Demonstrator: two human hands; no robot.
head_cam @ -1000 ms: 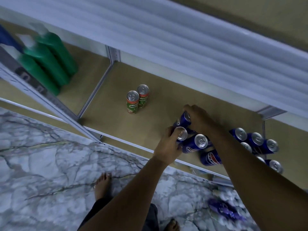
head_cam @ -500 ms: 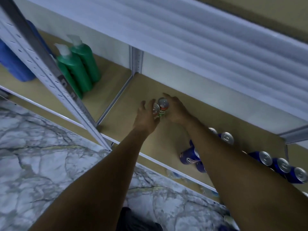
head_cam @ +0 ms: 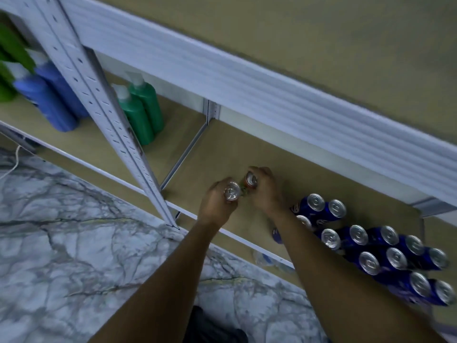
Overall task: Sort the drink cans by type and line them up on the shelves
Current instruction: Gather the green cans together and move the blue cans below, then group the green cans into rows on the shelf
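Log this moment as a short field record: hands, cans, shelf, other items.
left hand: grips a green-and-red can by its top
right hand: grips a second green-and-red can
blue cans: clustered upright at the right of the shelf board
green bottles: in the next bay, left of the divider
blue bottles: beyond the upright post
floor: marbled

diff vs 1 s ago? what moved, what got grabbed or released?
Both hands left the blue cans and moved left to the two green-and-red cans. The left hand now grips one, the right hand grips the other. The blue cans and the green bottles stayed on the shelf.
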